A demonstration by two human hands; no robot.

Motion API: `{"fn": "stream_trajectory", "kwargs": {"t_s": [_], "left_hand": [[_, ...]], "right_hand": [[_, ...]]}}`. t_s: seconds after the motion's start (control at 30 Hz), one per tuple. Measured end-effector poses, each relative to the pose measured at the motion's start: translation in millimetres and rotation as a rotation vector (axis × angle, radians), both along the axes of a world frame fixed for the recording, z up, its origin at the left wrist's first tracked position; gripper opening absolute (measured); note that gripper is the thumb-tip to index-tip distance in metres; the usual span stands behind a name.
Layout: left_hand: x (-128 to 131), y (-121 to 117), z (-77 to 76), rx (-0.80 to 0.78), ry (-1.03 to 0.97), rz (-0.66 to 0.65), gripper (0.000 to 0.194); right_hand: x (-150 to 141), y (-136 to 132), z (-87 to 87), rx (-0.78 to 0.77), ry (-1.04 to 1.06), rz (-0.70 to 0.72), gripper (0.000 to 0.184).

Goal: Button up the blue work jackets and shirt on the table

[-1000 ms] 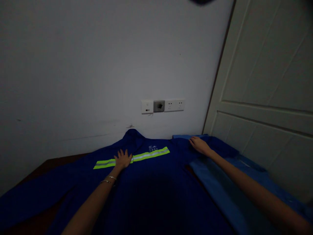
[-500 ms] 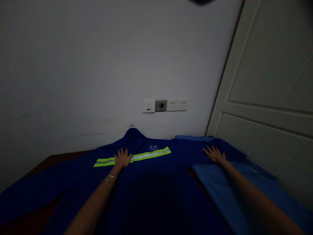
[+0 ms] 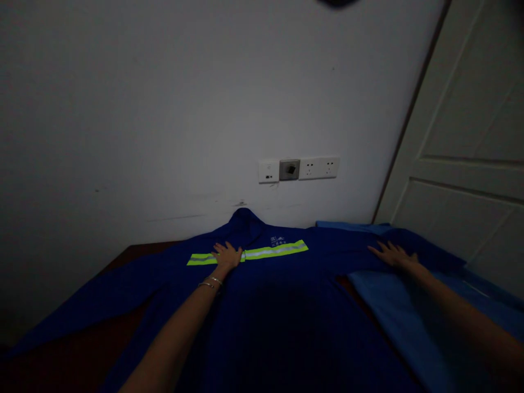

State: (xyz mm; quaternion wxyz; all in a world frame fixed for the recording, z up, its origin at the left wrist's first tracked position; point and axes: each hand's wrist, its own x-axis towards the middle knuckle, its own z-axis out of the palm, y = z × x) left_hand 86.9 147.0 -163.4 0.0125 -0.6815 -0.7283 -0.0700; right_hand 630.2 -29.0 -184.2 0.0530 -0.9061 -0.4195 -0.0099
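Note:
A dark blue work jacket lies spread flat on a dark wooden table, collar toward the wall. A yellow-green reflective stripe crosses its upper back. My left hand, with thin bracelets on the wrist, lies flat and open on the stripe. My right hand rests flat with fingers spread on the jacket's right shoulder and sleeve. A lighter blue cloth lies under my right forearm.
A white wall stands just behind the table, with a row of sockets and a switch above the collar. A white panelled door rises at the right. The left sleeve stretches toward the table's near left.
My right hand has slid outward to the right along the jacket's shoulder, fingers now spread flat. My left hand stays on the stripe. The view has turned a little to the left.

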Motion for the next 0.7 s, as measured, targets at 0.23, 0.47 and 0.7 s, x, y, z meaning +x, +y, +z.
{"fn": "stream_trajectory", "kwargs": {"t_s": [0.23, 0.47, 0.7], "left_hand": [[-42, 7, 9.9, 0.205, 0.051, -0.135, 0.063], [-91, -8, 12.8, 0.083, 0.074, -0.199, 0.062], [-114, -17, 8.7, -0.132, -0.042, -0.178, 0.063]], "right_hand": [[-92, 31, 51.3, 0.035, -0.181, 0.117, 0.056], [-235, 73, 63.9, 0.020, -0.111, 0.538, 0.061], [-297, 69, 23.7, -0.065, 0.056, 0.609, 0.062]]}}
